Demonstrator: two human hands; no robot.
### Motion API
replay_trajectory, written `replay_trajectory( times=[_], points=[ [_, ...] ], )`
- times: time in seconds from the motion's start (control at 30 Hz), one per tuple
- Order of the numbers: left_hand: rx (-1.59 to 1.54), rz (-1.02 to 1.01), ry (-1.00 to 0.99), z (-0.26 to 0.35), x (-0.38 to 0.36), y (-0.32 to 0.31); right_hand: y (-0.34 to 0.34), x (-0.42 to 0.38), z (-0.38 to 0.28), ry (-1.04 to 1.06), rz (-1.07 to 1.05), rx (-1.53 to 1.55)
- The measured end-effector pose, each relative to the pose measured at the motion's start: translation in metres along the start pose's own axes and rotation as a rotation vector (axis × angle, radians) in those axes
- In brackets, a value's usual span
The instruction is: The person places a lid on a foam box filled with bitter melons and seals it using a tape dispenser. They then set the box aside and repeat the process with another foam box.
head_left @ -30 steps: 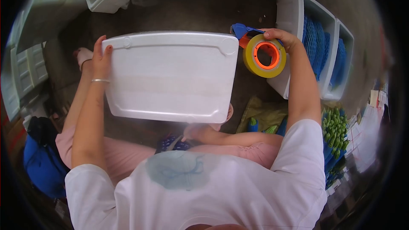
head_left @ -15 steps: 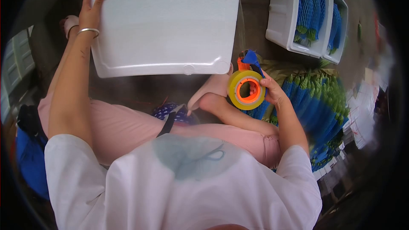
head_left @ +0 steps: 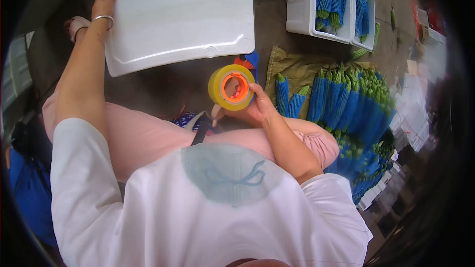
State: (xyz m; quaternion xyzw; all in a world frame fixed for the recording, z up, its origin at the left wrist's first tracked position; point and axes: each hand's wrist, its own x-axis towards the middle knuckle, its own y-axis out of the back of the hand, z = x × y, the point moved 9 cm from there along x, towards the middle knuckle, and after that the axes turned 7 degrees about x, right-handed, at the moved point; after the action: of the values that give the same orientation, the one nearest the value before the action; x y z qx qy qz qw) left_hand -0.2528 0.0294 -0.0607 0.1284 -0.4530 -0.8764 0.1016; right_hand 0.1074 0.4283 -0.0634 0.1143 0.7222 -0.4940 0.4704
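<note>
A closed white foam box (head_left: 178,17) lies in front of me, its lid facing up. My left hand (head_left: 104,6) grips its far left corner, thumb on the lid's edge and the other fingers partly hidden over the side. In my right hand (head_left: 261,106) is a tape dispenser (head_left: 231,87) with a wide roll of yellow tape on an orange hub and a blue and orange head. Fingertips show through the hub's hole. The dispenser is just below the box's near right corner, and its head points toward the box.
Two open foam boxes (head_left: 301,5) at the upper right hold long green vegetables in blue mesh sleeves. More sleeved vegetables (head_left: 336,99) lie in rows on a tan cloth (head_left: 277,64) to my right. My bent legs (head_left: 143,128) are close below the box.
My right hand has brought the tape dispenser leftward and slightly up, toward the box's near side. The view has shifted to the right. My left hand keeps its hold on the box.
</note>
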Motion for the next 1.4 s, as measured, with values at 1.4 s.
replay_trajectory(
  times=[1.4],
  points=[
    [-0.358,-0.216,0.039,0.003,-0.078,-0.026,-0.178,0.188,-0.294,0.277,-0.006,-0.797]
  ],
)
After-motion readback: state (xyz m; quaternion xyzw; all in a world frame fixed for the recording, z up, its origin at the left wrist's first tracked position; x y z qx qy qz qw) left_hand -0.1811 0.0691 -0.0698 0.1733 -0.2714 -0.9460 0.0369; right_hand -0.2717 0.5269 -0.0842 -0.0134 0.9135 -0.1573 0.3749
